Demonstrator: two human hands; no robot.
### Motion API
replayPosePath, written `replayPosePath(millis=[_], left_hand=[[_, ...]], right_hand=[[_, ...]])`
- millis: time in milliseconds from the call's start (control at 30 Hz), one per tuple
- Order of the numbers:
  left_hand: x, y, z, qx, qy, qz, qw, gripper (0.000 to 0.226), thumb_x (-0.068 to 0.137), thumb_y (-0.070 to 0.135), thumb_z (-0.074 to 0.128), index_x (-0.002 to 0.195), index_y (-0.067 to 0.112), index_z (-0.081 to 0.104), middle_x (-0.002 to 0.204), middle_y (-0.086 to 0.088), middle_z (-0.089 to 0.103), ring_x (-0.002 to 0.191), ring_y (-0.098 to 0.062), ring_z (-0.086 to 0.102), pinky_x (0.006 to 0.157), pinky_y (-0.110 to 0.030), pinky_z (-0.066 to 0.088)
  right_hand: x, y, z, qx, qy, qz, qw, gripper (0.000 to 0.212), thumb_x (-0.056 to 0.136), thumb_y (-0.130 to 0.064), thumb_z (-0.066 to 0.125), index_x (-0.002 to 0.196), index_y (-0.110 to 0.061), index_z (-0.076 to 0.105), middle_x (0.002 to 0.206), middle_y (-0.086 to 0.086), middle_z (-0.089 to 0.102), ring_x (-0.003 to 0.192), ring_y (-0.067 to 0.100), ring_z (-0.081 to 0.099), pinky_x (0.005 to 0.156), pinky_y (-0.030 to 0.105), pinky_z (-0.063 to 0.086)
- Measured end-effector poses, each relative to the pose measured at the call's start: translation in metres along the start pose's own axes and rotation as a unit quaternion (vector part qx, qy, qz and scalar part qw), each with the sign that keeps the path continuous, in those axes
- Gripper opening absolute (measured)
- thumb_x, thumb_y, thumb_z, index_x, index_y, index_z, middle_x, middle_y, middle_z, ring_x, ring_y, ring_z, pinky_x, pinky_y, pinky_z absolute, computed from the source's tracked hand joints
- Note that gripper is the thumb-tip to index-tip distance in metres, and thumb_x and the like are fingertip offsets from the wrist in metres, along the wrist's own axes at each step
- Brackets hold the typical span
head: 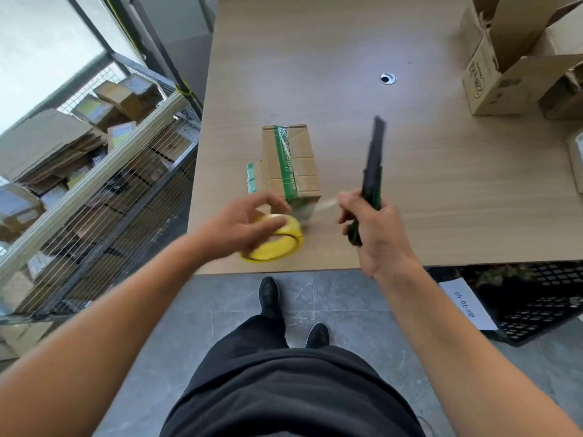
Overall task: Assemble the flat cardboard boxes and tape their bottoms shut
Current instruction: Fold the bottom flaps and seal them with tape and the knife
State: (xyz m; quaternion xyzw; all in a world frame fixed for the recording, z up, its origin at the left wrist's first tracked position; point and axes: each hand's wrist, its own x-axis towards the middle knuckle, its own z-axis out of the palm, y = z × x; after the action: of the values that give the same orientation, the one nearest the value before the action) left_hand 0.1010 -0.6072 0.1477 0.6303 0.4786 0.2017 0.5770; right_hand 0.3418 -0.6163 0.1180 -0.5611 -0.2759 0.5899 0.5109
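The right hand [375, 234] has its fingers wrapped round the handle of a dark utility knife [372, 171], whose tip points up and away from the wrist; whether the blade is out cannot be told. Just to its inner side, a blurred strip of clear tape [321, 206] spans the gap toward the left hand [249, 222], which curls over a yellow tape roll [277, 244] resting near the table [441, 184] edge. Just beyond both hands lies the cardboard box [291, 162], taped lengthwise with green-printed tape, its near end touching the strip. The step looks like cutting the tape free. To do it well, the left hand should pull the roll back so the strip is taut. The knife should slice close to the box's near face, stroking away from the left fingers. The tail should then be pressed flat.
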Motion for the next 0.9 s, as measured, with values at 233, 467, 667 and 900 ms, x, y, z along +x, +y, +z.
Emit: replayPosePath(millis=[233,467,667,900], left_hand=[[0.040,-0.017,-0.045,0.274,0.062,-0.092,0.955,0.016,0.093,0.046,0.065,0.092,0.031,0.071,0.058,0.003,0.063,0.047,-0.012,0.055,0.046,-0.025,0.049],[0.085,-0.048,-0.056,0.394,0.090,-0.069,0.912,0.028,0.094,0.054,0.060,0.097,0.028,0.070,0.069,0.019,0.055,0.060,-0.003,0.056,0.053,-0.025,0.044],[0.093,-0.076,-0.066,0.422,0.073,-0.006,0.904,0.038,0.091,0.069,0.048,0.099,0.037,0.068,0.080,0.010,0.068,0.064,0.002,0.053,0.054,-0.023,0.039],[0.091,-0.090,-0.059,0.343,0.135,-0.001,0.930,0.065,0.072,0.091,0.044,0.101,0.040,0.074,0.070,0.034,0.049,0.063,0.013,0.053,0.050,-0.008,0.033]], right_hand=[[0.048,0.044,0.012,-0.061,0.055,0.025,0.996,0.011,0.092,-0.025,0.073,0.086,-0.018,0.068,0.077,-0.006,0.071,0.082,0.012,0.070,0.053,0.024,0.047],[0.095,0.067,0.022,-0.135,0.092,0.021,0.986,0.015,0.093,-0.028,0.070,0.081,-0.020,0.065,0.072,-0.006,0.068,0.068,0.015,0.064,0.051,0.029,0.048],[0.112,0.082,0.015,-0.100,0.034,0.082,0.991,0.018,0.093,-0.032,0.070,0.097,-0.015,0.065,0.090,0.005,0.074,0.080,0.021,0.075,0.046,0.026,0.044],[0.124,0.093,0.019,-0.135,-0.035,0.098,0.985,0.042,0.092,-0.055,0.065,0.105,-0.015,0.066,0.095,0.010,0.077,0.062,0.027,0.064,0.043,0.027,0.037]])
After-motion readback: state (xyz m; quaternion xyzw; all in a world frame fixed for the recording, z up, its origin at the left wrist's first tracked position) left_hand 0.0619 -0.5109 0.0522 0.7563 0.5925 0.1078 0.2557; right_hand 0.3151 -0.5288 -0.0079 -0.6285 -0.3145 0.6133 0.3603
